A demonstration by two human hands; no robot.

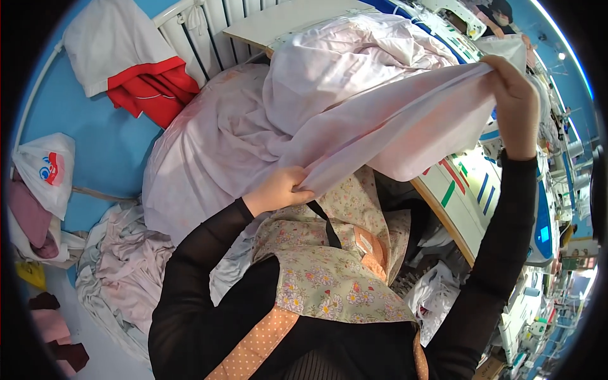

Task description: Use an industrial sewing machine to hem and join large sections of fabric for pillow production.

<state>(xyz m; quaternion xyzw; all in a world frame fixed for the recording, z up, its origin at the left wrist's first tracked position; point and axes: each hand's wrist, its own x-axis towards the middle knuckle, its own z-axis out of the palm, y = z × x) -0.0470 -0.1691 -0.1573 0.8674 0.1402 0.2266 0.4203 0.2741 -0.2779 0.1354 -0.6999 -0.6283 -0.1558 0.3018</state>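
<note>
A large pale pink cloth [380, 133] is stretched taut between my two hands. My left hand [282, 190] pinches its near edge, close in front of my floral apron. Raised and far out to the right, my right hand [516, 101] grips the other end of that edge. The rest of the cloth [221, 120] drapes down on the left in loose folds. Behind the stretched part, a big bunched heap of pale fabric [354, 57] lies on the work table. Where my fingertips close, the cloth hides them in part.
On the right stands a sewing table [453, 196] with coloured tape strips. A white and red garment [139, 69] hangs over a rail at upper left. A plastic bag [47, 168] hangs below it; crumpled cloth [126, 259] is piled at lower left. Another person [500, 16] is far right.
</note>
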